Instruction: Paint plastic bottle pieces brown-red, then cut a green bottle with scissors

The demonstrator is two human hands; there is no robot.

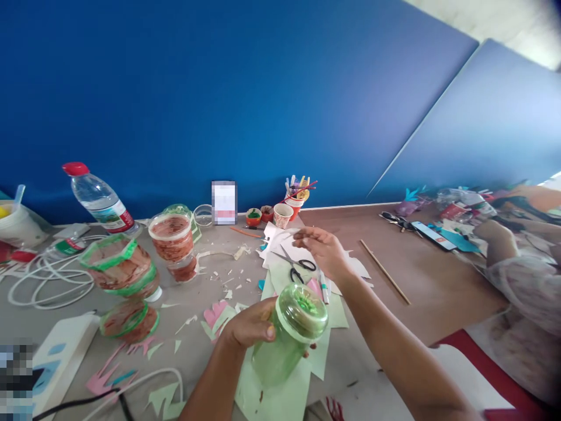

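My left hand (254, 324) is wrapped round a pale green, see-through plastic container (284, 345) with a domed, ridged end (303, 310) uppermost. It is tilted above sheets of light green paper (322, 351). My right hand (322, 248) reaches out beyond it over white paper (280, 237), fingers loosely stretched out to the left. Nothing is clearly visible in those fingers. Just below that hand, a pair of scissors (294, 268) with black handles lies partly spread on the paper. Pink paper cutouts (214, 314) lie left of the container.
Painted brown cups (170, 242) and a green-rimmed container (118, 269) stand left, near a water bottle (105, 204), cables and a power strip (65, 354). Cups with brushes (295, 202) stand at the blue partition. A wooden stick (385, 272) lies right; another person's arm (504, 242) is beyond.
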